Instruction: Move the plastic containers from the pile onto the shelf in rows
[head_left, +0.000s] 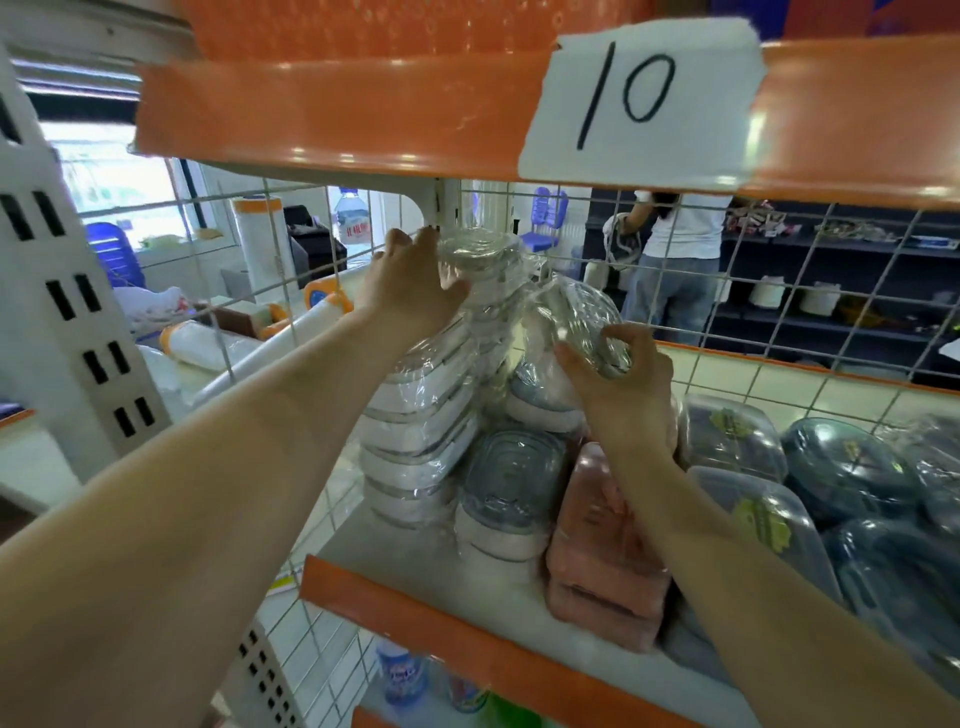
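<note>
A tall stack of white plastic containers (421, 415) wrapped in clear film stands at the left of the shelf (395, 545). My left hand (410, 291) rests flat against the stack's upper left side, fingers straight. My right hand (618, 384) pinches the film of a wrapped container (576, 312) that leans tilted against the stack. Below it sit a grey-lidded container (509, 488) and a pink container (602, 551).
Dark blue wrapped containers (852, 483) crowd the right of the shelf. A wire mesh back (779, 322) closes the rear. The orange shelf edge above carries a paper tag "10" (639, 98). A person (675, 260) stands beyond the mesh.
</note>
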